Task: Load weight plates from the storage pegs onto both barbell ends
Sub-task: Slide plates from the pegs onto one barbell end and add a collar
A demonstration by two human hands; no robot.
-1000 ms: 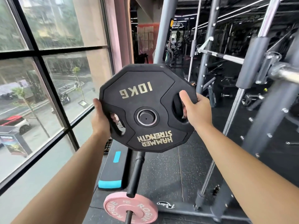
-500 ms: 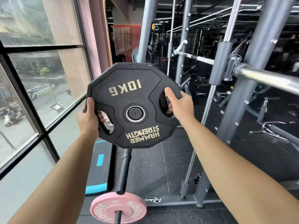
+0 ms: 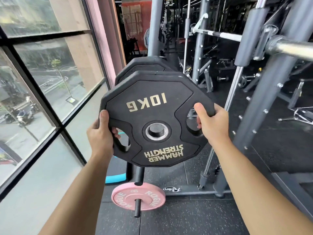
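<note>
Window [image 3: 55, 78] close L, rack upright [image 3: 267, 102] and barbell [image 3: 291, 49] R; floor [image 3: 186, 217] btwn open.

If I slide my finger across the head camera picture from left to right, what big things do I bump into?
The window → left hand gripping the plate's edge → black 10KG plate → right hand gripping its other side → shiny barbell end.
</note>
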